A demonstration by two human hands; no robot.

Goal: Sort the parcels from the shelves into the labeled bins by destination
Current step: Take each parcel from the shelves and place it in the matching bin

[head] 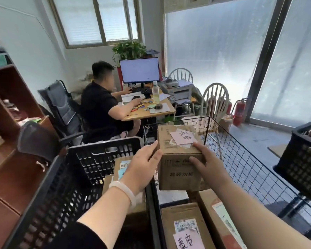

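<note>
I hold a brown cardboard parcel (178,169) with a pink handwritten note on its top, above the wire mesh bin (244,159). My left hand (142,168) grips its left side, fingers curled over the top edge. My right hand (208,162) grips its right front corner, thumb on the front face. Under it in the wire bin lie more parcels: a flat box with a pink note (183,229) and a long box (215,221). The black plastic crate (90,159) on the left holds a labelled box (120,168).
A person sits at a desk (151,110) with a monitor straight ahead, an office chair (61,108) behind them. Brown shelves (5,97) stand on the left. Another black crate (302,159) is at right. Fire extinguishers (239,110) and white chairs stand by the frosted window.
</note>
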